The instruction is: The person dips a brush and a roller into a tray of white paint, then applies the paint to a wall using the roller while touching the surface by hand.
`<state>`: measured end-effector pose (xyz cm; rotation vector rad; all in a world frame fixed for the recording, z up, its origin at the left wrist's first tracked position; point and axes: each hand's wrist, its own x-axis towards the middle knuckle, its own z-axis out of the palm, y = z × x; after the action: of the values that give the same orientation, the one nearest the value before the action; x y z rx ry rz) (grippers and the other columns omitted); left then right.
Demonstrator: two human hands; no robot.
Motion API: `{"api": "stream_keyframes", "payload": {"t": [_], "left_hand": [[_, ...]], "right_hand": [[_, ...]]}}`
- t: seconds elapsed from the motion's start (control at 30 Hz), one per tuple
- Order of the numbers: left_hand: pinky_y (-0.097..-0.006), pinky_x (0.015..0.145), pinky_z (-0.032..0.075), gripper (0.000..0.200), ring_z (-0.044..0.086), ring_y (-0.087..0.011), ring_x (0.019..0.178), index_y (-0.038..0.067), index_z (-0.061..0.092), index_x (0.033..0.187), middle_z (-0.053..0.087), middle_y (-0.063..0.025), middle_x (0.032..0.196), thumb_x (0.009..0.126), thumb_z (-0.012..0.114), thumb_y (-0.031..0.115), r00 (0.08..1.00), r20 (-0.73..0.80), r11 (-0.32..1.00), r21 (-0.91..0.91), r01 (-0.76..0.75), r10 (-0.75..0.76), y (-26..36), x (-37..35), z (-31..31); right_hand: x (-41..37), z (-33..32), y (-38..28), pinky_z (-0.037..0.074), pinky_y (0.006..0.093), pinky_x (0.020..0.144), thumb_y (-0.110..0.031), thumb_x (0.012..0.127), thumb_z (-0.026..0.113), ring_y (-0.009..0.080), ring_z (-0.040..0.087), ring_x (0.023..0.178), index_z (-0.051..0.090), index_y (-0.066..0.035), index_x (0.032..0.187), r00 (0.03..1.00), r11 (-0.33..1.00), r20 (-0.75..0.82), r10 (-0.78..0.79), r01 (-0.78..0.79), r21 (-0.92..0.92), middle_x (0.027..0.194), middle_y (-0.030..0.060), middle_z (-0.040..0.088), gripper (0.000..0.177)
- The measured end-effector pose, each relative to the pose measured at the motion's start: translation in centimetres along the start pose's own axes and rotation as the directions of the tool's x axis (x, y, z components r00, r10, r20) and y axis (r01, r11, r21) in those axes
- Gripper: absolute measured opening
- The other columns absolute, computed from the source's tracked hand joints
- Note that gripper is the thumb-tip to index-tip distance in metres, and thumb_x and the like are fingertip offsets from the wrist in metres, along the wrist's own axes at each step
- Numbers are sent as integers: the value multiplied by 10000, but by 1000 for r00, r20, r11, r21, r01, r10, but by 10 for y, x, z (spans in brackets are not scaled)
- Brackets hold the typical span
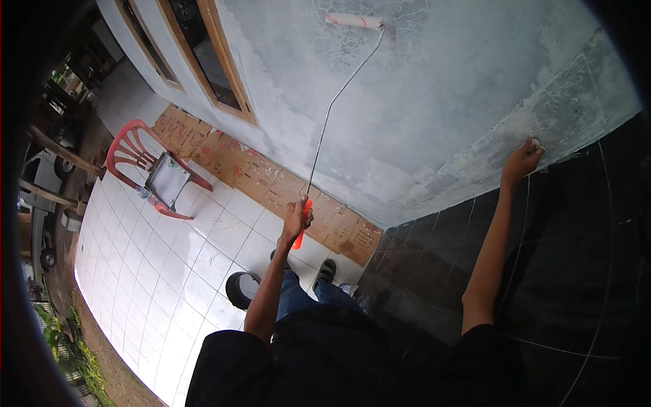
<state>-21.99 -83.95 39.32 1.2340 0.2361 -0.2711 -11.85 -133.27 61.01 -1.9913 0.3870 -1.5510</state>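
Note:
My left hand (296, 220) is closed around the orange handle of a paint roller (327, 119). From there its long bent metal rod reaches up to a white, red-flecked sleeve (352, 21), which lies against the patchy grey-white wall (407, 95). Fine cracks show in the wall surface around the sleeve. On the other side, my right hand (523, 160) is held at the lower part of the wall, just above the dark tiles. Its fingers are curled together, with something small and whitish at the fingertips that I cannot make out.
Near my feet stands a black bucket (234, 290) with white paint. A red plastic chair (125, 159) carries a paint tray (168, 178). Paint-spotted cardboard (271, 183) lines the wall's foot. Black tiles (434, 271) rise at right; wood-framed windows (210, 61) are at upper left.

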Motion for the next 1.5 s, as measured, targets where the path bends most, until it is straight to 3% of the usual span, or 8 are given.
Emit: {"api": "stream_keyframes", "payload": {"t": [0.13, 0.2, 0.33, 0.5, 0.7, 0.87, 1.1, 1.5], "left_hand": [[-233, 365, 276, 439, 389, -80, 401, 87, 437, 628, 438, -2, 517, 925, 461, 409, 998, -9, 995, 73, -67, 68, 46, 33, -18], [-235, 382, 286, 370, 384, -80, 426, 110, 405, 718, 424, 12, 552, 926, 446, 413, 997, 64, 991, 127, -41, 33, 49, 43, -30], [-248, 375, 274, 462, 388, -95, 400, 85, 437, 610, 431, -2, 506, 898, 497, 442, 999, 28, 993, 113, -25, 22, 27, 44, -54], [-238, 363, 277, 451, 394, -95, 393, 73, 479, 624, 440, -10, 497, 900, 495, 428, 998, -12, 969, 240, 59, -58, -22, 38, -99], [-232, 356, 283, 438, 407, -87, 396, 68, 494, 632, 449, -9, 497, 906, 495, 411, 999, 5, 956, 291, 37, -40, -2, 37, -107], [-232, 371, 294, 426, 418, -82, 410, 72, 489, 623, 457, -7, 506, 911, 498, 385, 996, 60, 956, 291, 48, -69, 33, 53, -112], [-235, 385, 296, 458, 406, -81, 415, 61, 487, 594, 459, -11, 502, 914, 491, 387, 992, 94, 948, 314, 54, -87, 91, 47, -108], [-241, 397, 309, 444, 414, -83, 420, 47, 511, 619, 466, -13, 504, 928, 488, 365, 983, 161, 885, 438, -155, 92, 110, 67, -82]], "right_hand": [[-2, 0, -3, 446, 403, 676, -213, 924, 508, 315, 585, 777, 487, 56, 953, 1000, 1000, 9, 3, -3, -31, 877, 185, 556, 271], [-4, 0, -6, 442, 406, 670, -215, 927, 509, 313, 584, 772, 484, 53, 950, 1000, 1000, -2, -13, 13, 11, 874, 179, 555, 270], [-7, 3, 4, 438, 415, 666, -199, 933, 502, 311, 578, 768, 484, 54, 952, 1000, 1000, 24, 3, -3, -5, 881, 180, 554, 255], [-10, 7, 7, 437, 408, 685, -187, 930, 507, 319, 567, 784, 486, 63, 974, 1000, 998, 1, 15, -15, -68, 890, 183, 545, 255], [-10, 8, -4, 437, 395, 684, -190, 936, 503, 305, 562, 774, 489, 64, 968, 999, 999, -51, 9, -11, -37, 879, 181, 545, 256], [-10, 16, 2, 413, 373, 616, -256, 947, 491, 246, 492, 664, 475, 56, 930, 995, 994, -101, 1, -13, -110, 767, 141, 501, 313], [-9, 19, -12, 402, 382, 604, -258, 937, 509, 245, 492, 653, 473, 71, 937, 989, 979, -136, 56, -81, -186, 752, 134, 486, 330], [-9, 13, -23, 430, 414, 667, -273, 941, 492, 311, 567, 754, 476, 60, 953, 985, 960, -119, 128, -153, -235, 858, 198, 569, 333]]}}
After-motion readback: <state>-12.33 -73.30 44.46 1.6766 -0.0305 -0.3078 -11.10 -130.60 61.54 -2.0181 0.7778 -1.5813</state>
